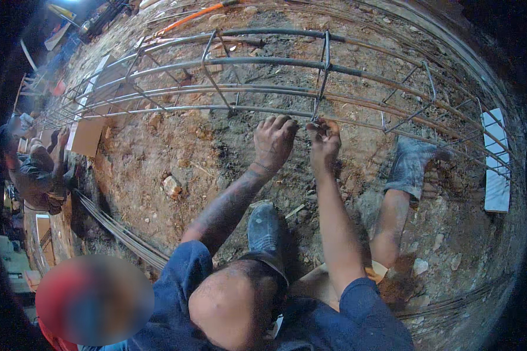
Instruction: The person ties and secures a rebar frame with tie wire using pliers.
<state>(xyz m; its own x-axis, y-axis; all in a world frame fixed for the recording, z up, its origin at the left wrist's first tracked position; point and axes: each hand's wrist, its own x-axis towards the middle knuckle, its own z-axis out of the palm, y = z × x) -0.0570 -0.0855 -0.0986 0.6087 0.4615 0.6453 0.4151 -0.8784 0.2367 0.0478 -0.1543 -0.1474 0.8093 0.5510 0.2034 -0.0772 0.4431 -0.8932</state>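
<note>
Closest to the camera is a bare left knee [228, 304], bent sharply above its grey boot [264, 228], beside a navy sleeve [184, 266]; the squat seems chosen to bring both hands level with the low rebar cage [263, 61], which lies crosswise just ahead, above rough, stony soil [199, 152]; its long bars run through square stirrups, presumably spaced along it to hold them apart. The left hand [273, 143] has its fingers bent almost closed by the nearest bar, perhaps to steady something there, though whether they grip anything I cannot tell; the right hand [325, 146] has thumb and forefinger drawn together at the lower corner of one stirrup [327, 52], apparently pinching a small thin piece [312, 125], possibly tie wire, too small to make out. White-topped blocks, one toward the left [86, 137] and one at the right [497, 169], sit beneath the cage, probably to keep it off the dirt; a co-worker [36, 175] crouches near its far left end; loose rods [123, 233] lie bunched on the ground, well apart from both hands.
</note>
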